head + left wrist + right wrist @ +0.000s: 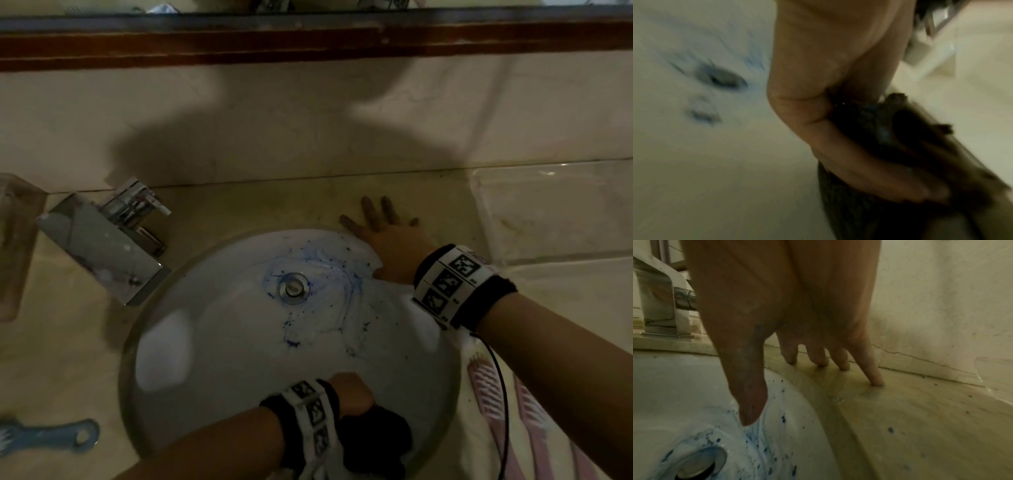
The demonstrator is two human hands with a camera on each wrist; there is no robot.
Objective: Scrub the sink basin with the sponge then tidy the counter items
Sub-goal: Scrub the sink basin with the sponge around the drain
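Observation:
The round white sink basin (212, 346) is streaked with blue cleaner around its metal drain (294, 287). My left hand (352, 394) grips a dark sponge (376, 442) against the basin's near wall; the left wrist view, blurred, shows the sponge (890, 134) folded inside my curled fingers (869, 175). My right hand (383, 236) lies flat with spread fingers on the counter at the basin's far right rim. In the right wrist view its fingertips (877, 381) press the wet counter and the thumb (750, 402) hangs over the basin (674, 394).
A chrome faucet (113, 240) stands at the basin's left. A blue-handled brush (48, 437) lies on the counter at the lower left. Pink toothbrushes or combs (496, 404) lie on a white cloth at the right. A mirror frame (308, 41) runs above the wall.

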